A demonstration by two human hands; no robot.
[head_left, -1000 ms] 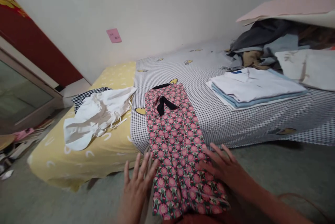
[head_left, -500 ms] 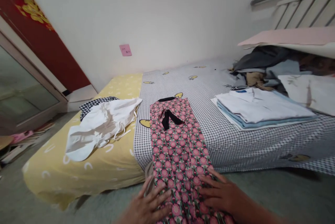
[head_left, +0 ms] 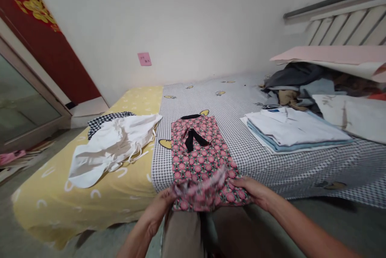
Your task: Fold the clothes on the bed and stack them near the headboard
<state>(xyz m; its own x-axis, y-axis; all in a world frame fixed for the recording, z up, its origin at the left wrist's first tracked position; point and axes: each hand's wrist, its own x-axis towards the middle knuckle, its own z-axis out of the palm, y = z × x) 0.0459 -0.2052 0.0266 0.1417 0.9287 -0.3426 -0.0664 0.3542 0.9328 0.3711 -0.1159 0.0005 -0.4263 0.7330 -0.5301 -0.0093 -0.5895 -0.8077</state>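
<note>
A pink floral dress (head_left: 200,155) with a black collar and a black tie lies on the bed, its upper part flat on the checked sheet. Its lower part is lifted and folded upward at the bed's front edge, and the raised hem is smeared by motion. My left hand (head_left: 165,198) is closed on the left side of the fold. On the right side, my right hand (head_left: 249,188) grips the dress between thumb and fingers. My knees in grey-brown trousers show below the cloth.
Left of the dress, a white garment (head_left: 114,143) with drawstrings lies over a black-and-white checked cloth (head_left: 110,120) on the yellow sheet (head_left: 126,193). To the right sit folded shirts (head_left: 297,127), white over blue. Behind them are heaped clothes (head_left: 297,85) under a pink board (head_left: 331,54).
Both hands, flat on the dress's lower part before, now grip it and have moved up toward the bed. The lower part has been lifted and doubled back, baring my knees.
</note>
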